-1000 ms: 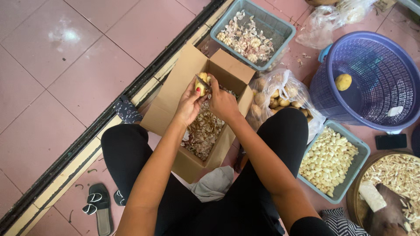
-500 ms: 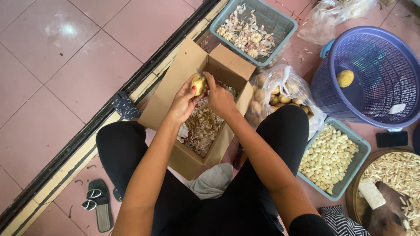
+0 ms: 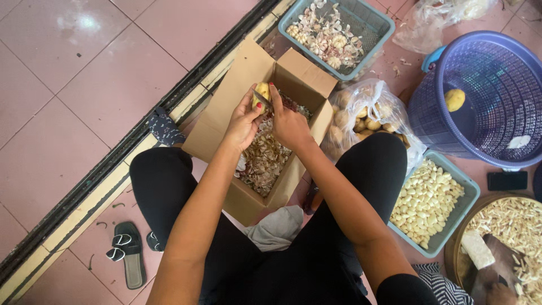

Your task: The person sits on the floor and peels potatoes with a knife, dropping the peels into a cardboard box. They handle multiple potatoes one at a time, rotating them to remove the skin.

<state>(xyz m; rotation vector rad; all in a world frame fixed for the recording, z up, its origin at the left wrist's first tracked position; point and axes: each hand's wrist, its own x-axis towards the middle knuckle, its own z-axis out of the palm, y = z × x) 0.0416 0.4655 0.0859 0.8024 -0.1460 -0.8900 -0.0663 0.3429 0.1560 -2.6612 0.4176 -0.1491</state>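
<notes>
Both hands' grips, left hand (image 3: 243, 121) and right hand (image 3: 289, 125), clasp a potato (image 3: 261, 93) over a peel-filled cardboard box (image 3: 237, 76).

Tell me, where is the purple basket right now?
The purple basket sits at the upper right of the head view, on the person's right, beside the clear bag of potatoes; one peeled potato lies inside it.

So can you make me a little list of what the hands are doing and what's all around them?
left hand: holds a small potato
right hand: on the potato, holding a thin tool; kind unclear
below the hands: cardboard box with peelings
purple basket: one peeled potato
plastic bag: unpeeled potatoes
near tray: pale peeled pieces
floor: a sandal
</notes>
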